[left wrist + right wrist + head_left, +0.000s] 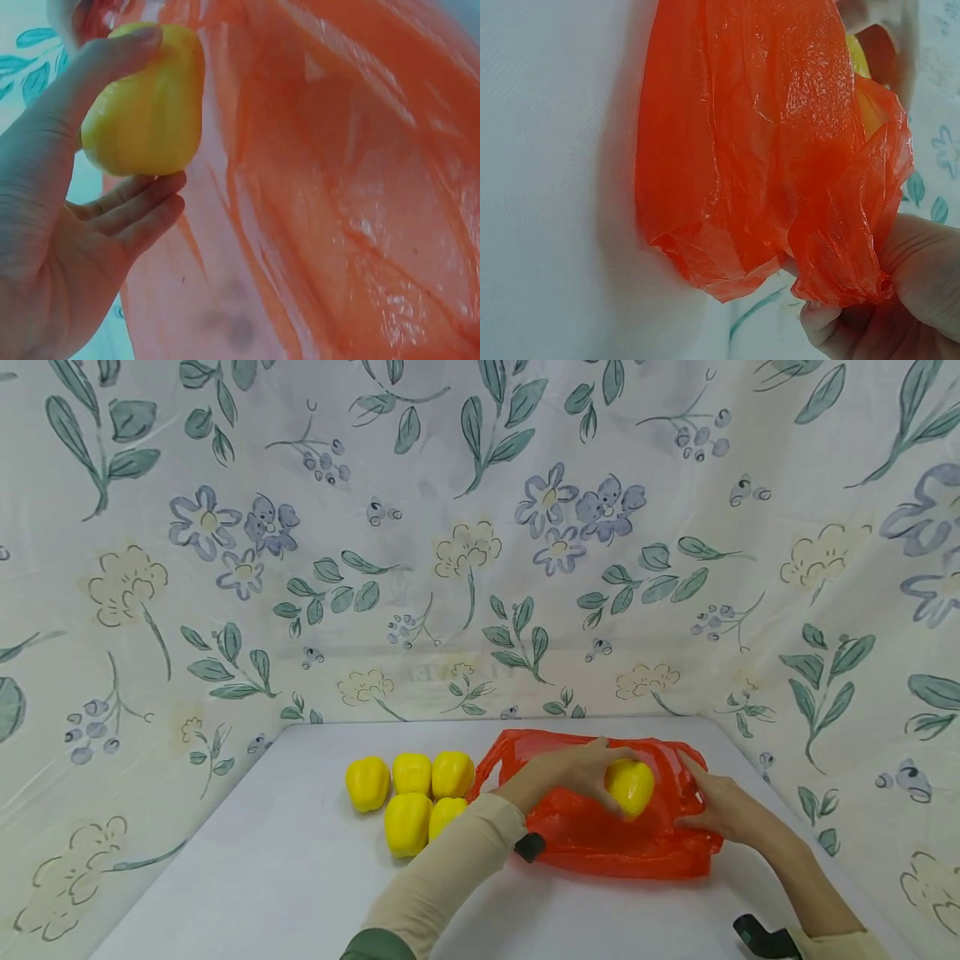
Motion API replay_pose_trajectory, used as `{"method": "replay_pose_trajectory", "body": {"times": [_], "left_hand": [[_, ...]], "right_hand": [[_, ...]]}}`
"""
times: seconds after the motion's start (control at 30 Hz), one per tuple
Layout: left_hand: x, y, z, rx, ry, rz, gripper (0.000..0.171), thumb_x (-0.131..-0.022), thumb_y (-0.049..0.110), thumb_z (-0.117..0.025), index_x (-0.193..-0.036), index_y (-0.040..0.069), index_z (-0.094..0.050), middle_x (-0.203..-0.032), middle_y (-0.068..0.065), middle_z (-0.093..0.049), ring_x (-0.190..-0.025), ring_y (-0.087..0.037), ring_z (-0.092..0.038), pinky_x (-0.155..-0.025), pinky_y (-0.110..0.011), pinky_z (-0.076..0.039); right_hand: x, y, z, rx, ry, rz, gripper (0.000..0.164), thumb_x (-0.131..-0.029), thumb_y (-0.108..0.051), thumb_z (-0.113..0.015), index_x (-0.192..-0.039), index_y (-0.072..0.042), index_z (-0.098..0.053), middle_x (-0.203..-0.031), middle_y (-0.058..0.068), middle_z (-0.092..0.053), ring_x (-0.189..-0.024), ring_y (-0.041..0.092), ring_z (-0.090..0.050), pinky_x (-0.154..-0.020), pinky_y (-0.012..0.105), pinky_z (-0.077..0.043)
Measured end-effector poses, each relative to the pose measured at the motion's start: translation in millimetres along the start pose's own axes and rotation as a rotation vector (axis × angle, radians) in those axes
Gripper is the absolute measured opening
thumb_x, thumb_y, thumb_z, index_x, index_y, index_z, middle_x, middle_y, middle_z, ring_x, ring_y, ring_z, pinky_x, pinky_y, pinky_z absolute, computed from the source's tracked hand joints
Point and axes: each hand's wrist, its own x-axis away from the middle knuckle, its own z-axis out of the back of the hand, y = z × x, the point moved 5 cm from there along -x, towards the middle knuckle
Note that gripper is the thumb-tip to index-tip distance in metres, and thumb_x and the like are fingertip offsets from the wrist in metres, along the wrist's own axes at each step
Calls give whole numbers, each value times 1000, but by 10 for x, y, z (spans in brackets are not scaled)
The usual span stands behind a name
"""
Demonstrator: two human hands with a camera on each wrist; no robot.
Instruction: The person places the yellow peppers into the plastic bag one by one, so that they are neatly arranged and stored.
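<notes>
My left hand [567, 772] grips a yellow bell pepper [630, 789] between thumb and fingers, over the red plastic bag [592, 852]. In the left wrist view, the thumb lies across the upper part of the bell pepper [150, 112] and the fingers are below it. My right hand [726, 810] pinches the bag's right edge. The gathered plastic of the bag [840, 255] sits between thumb and fingers in the right wrist view, where a bit of yellow shows behind the bag.
Several more yellow bell peppers [407, 824] stand grouped on the white table [247, 860], left of the bag; my left forearm partly covers one. A floral cloth [420, 568] hangs behind the table and along its sides.
</notes>
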Motion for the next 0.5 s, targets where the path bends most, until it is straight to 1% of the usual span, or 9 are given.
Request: {"method": "replay_pose_trajectory", "body": {"times": [0.07,0.17,0.27,0.3,0.37,0.43,0.5], "left_hand": [[-40,19,-24,5,3,9,80,-73,57,-79,-138,60,-32,-138,7,-41,-117,-12,-44,-86,-34,-52],[-99,20,-55,12,13,32,81,-74,57,-78,-140,60,-31,-142,6,-39,-120,-13,-44,-90,-36,-53],[-158,4,-87,8,24,59,82,-75,57,-77,-142,57,-30,-138,6,-42,-119,-14,-45,-91,-36,-53],[-177,-4,-99,6,29,67,82,-76,57,-77,-143,55,-30,-133,6,-43,-115,-13,-45,-89,-35,-53],[-212,-20,-125,8,32,84,82,-77,56,-76,-144,52,-30,-129,4,-43,-112,-14,-46,-90,-35,-52],[-237,-30,-153,23,31,103,83,-77,55,-76,-145,50,-29,-131,3,-42,-113,-15,-46,-92,-36,-52],[-256,-37,-177,43,28,129,83,-78,54,-76,-146,50,-27,-137,2,-41,-116,-17,-45,-96,-39,-51]], "right_hand": [[1,-5,2,5,1,4,102,-74,-19,-85,-150,5,-22,-127,26,-59,-107,37,-61,-76,41,-61],[0,-7,0,7,4,6,100,-74,-18,-85,-150,5,-23,-125,25,-60,-107,37,-61,-76,40,-61],[0,-7,-2,15,11,7,100,-74,-18,-85,-150,5,-24,-124,25,-61,-107,38,-61,-76,40,-61],[-2,-4,-4,15,10,6,99,-74,-18,-85,-150,5,-25,-123,25,-61,-106,37,-61,-75,40,-61],[-2,-2,-2,21,13,7,100,-73,-18,-85,-149,5,-25,-124,25,-60,-106,37,-61,-75,41,-61],[-1,-1,-3,22,15,9,100,-73,-18,-85,-149,6,-24,-124,26,-60,-106,38,-61,-75,41,-61],[2,3,-5,18,14,6,100,-73,-18,-85,-150,5,-24,-124,26,-60,-105,37,-61,-74,40,-61]]}}
